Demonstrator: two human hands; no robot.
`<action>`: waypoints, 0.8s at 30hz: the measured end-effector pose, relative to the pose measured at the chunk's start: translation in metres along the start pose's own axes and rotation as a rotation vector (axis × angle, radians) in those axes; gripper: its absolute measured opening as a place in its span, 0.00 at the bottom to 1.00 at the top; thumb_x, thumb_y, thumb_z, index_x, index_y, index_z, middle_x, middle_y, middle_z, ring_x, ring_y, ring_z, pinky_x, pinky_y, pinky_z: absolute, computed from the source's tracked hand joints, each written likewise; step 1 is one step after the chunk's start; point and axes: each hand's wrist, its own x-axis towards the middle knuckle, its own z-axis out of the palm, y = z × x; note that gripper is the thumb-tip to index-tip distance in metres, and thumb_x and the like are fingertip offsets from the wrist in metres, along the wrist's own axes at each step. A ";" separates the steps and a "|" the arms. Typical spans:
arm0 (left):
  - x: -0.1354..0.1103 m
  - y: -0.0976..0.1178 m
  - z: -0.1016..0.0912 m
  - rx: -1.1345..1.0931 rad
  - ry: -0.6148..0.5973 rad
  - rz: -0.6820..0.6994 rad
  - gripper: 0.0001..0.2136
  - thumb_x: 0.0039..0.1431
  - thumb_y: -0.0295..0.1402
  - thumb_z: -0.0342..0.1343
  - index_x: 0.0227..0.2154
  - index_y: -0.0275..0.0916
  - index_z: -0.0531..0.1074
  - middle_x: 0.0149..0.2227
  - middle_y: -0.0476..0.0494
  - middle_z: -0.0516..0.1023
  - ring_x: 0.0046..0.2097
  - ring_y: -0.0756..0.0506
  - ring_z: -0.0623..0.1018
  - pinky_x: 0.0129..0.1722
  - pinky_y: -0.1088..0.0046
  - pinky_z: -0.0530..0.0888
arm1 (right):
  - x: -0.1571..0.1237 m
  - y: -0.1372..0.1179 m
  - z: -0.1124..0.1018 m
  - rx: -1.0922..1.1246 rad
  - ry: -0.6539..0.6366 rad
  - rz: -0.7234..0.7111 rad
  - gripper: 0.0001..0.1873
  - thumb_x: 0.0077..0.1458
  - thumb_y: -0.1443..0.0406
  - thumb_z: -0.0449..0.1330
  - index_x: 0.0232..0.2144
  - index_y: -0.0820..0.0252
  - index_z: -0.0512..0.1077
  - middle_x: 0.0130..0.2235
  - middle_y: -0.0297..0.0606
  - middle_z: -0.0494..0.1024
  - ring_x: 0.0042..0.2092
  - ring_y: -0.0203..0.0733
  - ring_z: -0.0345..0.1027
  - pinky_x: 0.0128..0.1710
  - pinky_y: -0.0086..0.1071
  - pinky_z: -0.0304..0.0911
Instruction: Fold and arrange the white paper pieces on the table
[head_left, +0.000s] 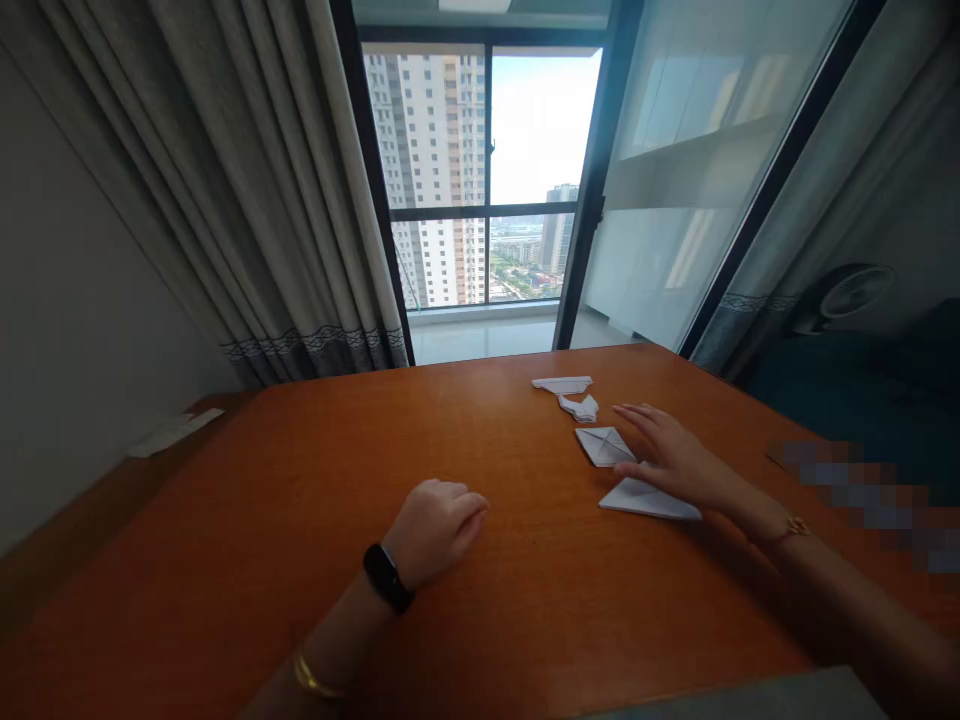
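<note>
We find the right hand spread wide, gripping nothing, its fingers at the edge of a folded paper square and over a folded paper triangle. The triangle's long axis runs left to right, just near of the square. A paper strip and a crumpled paper piece lie farther off on the wooden table. The left hand curls shut on nothing, well left of the papers; the right is far nearer.
</note>
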 end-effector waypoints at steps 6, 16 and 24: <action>0.001 0.000 0.003 -0.019 -0.003 0.009 0.08 0.63 0.31 0.50 0.37 0.42 0.75 0.32 0.48 0.79 0.34 0.46 0.76 0.36 0.68 0.66 | -0.006 -0.010 0.036 -0.046 -0.139 -0.007 0.42 0.56 0.43 0.51 0.66 0.54 0.51 0.67 0.47 0.54 0.66 0.62 0.45 0.61 0.56 0.45; 0.000 -0.002 0.006 -0.059 -0.013 -0.018 0.09 0.62 0.31 0.50 0.36 0.42 0.76 0.32 0.47 0.79 0.34 0.46 0.77 0.36 0.70 0.68 | 0.106 0.007 0.043 -0.049 0.113 0.157 0.31 0.59 0.48 0.49 0.56 0.61 0.65 0.59 0.50 0.67 0.61 0.59 0.54 0.58 0.51 0.47; -0.002 -0.002 0.007 -0.124 -0.013 -0.070 0.09 0.62 0.31 0.50 0.38 0.41 0.76 0.34 0.45 0.79 0.37 0.45 0.77 0.40 0.69 0.70 | 0.136 -0.061 0.072 0.235 -0.138 0.046 0.21 0.61 0.55 0.52 0.48 0.63 0.72 0.54 0.51 0.72 0.58 0.55 0.60 0.59 0.48 0.52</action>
